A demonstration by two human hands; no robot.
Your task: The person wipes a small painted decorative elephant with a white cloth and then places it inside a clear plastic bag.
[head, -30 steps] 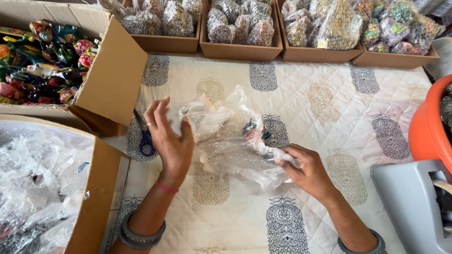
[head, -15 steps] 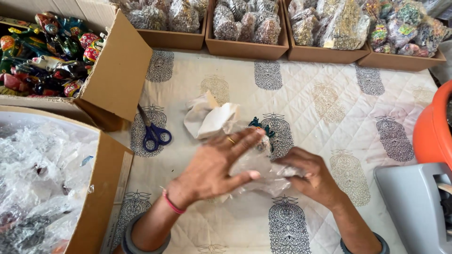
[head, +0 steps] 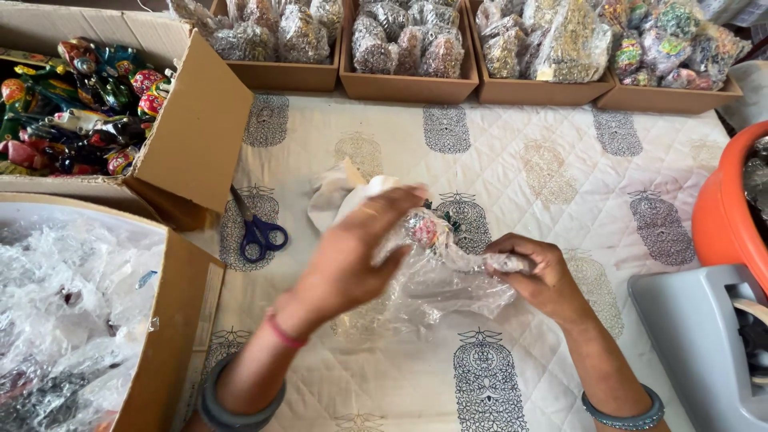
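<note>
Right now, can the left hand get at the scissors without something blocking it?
Probably yes. The scissors lie uncovered on the cloth, just left of the left hand. Nothing stands between, but that hand is busy on the plastic bag.

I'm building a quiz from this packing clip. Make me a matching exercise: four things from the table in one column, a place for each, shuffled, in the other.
Things:
1. scissors
2. clear plastic bag
3. orange tub
4. painted toys

Places:
A. in the open cardboard box at the top left
B. at the right edge of the view
C. on the quilted cloth beside the box flap
D. between the left hand and the right hand

Pairs: 1-C, 2-D, 3-B, 4-A
</note>
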